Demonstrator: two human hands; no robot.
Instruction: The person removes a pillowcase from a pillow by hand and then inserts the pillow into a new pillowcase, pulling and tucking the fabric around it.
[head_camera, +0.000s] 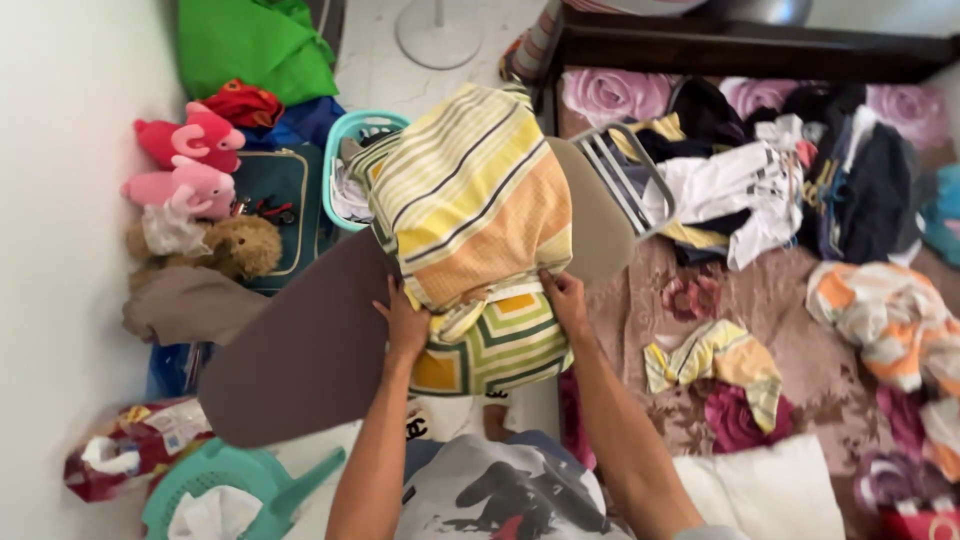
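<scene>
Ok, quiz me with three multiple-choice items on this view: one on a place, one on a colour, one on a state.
1. Where does the striped pillow lie?
A. on the ironing board
B. on the floor
C. in the laundry basket

2. What colour is the laundry basket behind the board?
A. red
B. teal
C. black

3. How do the hands stand at the pillow?
A. both away from it
B. one only on it
C. both on its near end

Answers:
1. A, the pillow rests across the brown ironing board.
2. B, its rim shows teal beside the pillow.
3. C, the left hand and right hand each have a grip on the pillow's near edge.
</scene>
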